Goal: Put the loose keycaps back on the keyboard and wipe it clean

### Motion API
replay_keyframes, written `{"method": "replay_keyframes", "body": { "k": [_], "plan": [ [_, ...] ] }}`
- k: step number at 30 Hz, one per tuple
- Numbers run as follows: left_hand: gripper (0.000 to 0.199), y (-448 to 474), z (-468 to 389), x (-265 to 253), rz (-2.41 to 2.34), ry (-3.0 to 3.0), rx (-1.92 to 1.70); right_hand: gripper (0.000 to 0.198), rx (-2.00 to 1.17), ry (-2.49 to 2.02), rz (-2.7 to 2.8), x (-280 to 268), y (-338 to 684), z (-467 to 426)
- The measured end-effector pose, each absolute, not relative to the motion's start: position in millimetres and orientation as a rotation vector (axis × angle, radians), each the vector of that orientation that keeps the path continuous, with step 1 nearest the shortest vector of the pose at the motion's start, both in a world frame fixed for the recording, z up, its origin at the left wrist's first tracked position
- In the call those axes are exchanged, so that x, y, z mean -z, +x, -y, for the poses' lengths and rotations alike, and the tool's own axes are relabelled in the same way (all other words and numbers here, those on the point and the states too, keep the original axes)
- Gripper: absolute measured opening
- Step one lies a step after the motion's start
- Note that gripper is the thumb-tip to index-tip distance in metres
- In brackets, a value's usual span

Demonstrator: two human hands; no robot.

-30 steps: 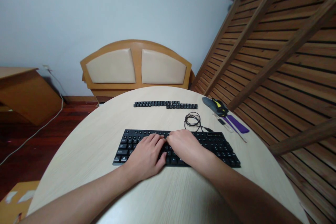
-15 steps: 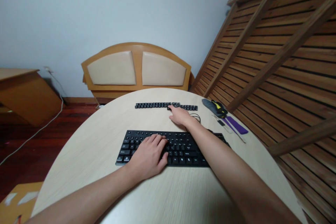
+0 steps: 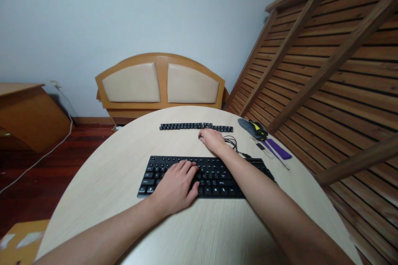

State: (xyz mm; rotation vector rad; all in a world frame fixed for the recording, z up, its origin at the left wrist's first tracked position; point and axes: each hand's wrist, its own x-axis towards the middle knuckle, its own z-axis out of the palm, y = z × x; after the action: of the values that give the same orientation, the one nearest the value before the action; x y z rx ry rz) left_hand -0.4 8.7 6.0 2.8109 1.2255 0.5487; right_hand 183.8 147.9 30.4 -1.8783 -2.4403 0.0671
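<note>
A black keyboard [image 3: 214, 191] lies across the table in front of me. My left hand [image 3: 176, 184] rests on its left and middle part, palm down, with the fingers stretched over the keys and the thumb apart. Beyond the keyboard my right hand [image 3: 212, 138] pinches a small black keycap [image 3: 200, 136] at its fingertips, just on the near side of the rows of loose keycaps [image 3: 182, 126]. My right forearm crosses the keyboard's right part and hides some of its keys.
A coiled black cable [image 3: 234, 144] lies right of my right hand. Further right are a grey, black and yellow item [image 3: 256, 129], a purple strip [image 3: 279, 149] and thin tools [image 3: 261, 146]. A slatted wooden panel [image 3: 336, 83] leans beside the round table [image 3: 102, 186].
My right hand has drawn back a little from the keycap rows toward me, with a keycap between its fingertips. My left hand stays on the keyboard.
</note>
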Motion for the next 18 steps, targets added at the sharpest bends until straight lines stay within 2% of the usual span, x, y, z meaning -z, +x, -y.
{"method": "replay_keyframes", "body": {
  "k": [7, 13, 18],
  "plan": [
    [0.038, 1, -8, -5, -1.226, 2.807, -0.566, 0.023, -0.192, -1.753, 2.495, -61, 215, -99],
    [0.037, 1, -8, -2, -1.191, 2.926, -0.564, 0.017, -0.617, -1.412, 2.541, -78, 231, -71],
    [0.040, 1, -6, -2, -1.125, 2.969, -0.543, 0.017, -0.847, -1.355, 2.596, -66, 228, -68]
  ]
}}
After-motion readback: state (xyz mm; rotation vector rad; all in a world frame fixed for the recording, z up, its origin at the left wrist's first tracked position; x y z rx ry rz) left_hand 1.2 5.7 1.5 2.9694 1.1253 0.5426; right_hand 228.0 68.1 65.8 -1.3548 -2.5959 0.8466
